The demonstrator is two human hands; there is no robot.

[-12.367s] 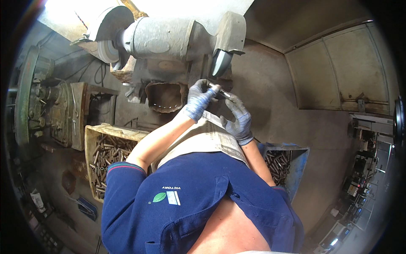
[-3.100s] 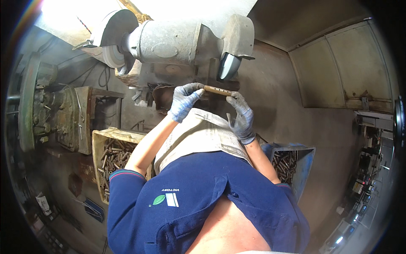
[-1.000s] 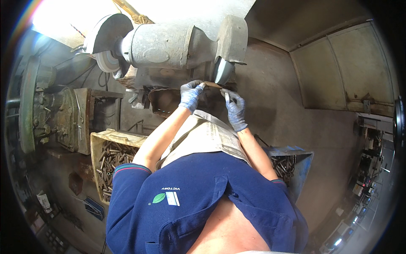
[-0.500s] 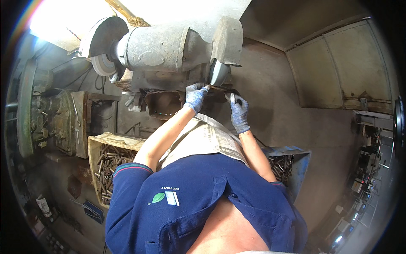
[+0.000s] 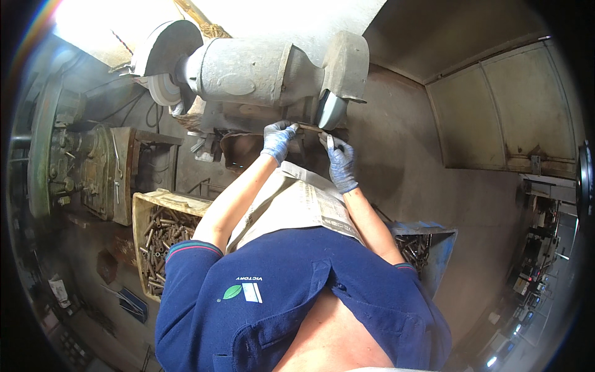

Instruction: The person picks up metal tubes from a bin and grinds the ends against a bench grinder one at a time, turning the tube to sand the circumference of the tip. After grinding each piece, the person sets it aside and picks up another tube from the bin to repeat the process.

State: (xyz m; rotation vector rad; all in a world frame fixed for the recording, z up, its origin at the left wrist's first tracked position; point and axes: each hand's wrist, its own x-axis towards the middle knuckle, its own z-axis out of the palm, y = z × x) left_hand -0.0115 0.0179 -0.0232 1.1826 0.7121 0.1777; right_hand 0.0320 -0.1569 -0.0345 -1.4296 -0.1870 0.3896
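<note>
A thin metal rod (image 5: pixel 310 128) spans the gap between my two hands, just in front of the right wheel (image 5: pixel 333 111) of a grey bench grinder (image 5: pixel 242 71). Whether the rod touches the wheel I cannot tell. My left hand (image 5: pixel 278 140), in a blue-grey work glove, pinches the rod's left end between thumb and fingers. At the other end, the gloved fingertips of my right hand (image 5: pixel 340 162) are closed on it, just below the wheel. Both forearms reach up from my body, over a newspaper-like sheet (image 5: pixel 310 198) covering my lap.
Left of my lap stands a yellowish crate (image 5: pixel 139 245) of small metal tubes (image 5: pixel 170 239); right of it, a blue bin (image 5: pixel 440 248) holds similar parts. The grinder's left wheel (image 5: pixel 164 90) is exposed. A green machine (image 5: pixel 93 170) stands far left, metal panels (image 5: pixel 505 105) far right.
Both hands, with the rod between them, have shifted left relative to the grinder's right wheel. The grinder sits a little farther right in the view.
</note>
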